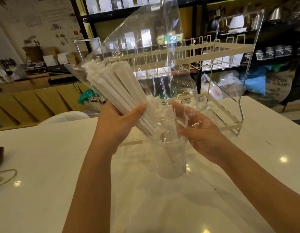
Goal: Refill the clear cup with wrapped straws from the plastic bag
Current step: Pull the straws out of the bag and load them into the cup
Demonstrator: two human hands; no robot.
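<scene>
Above the cup [172, 158], your left hand [119, 121] grips the straws [115, 86] — right hand [201, 132] pinching the bag [154, 47]; tilt steeply, feeding the lower ends inside.

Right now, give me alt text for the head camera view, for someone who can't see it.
Two bare hands work over a clear cup on a white table: the left hand grips a tilted bundle of wrapped straws inside a plastic bag, while the right hand holds the bag's lower end at the cup's mouth. A wire rack stands behind.
</scene>
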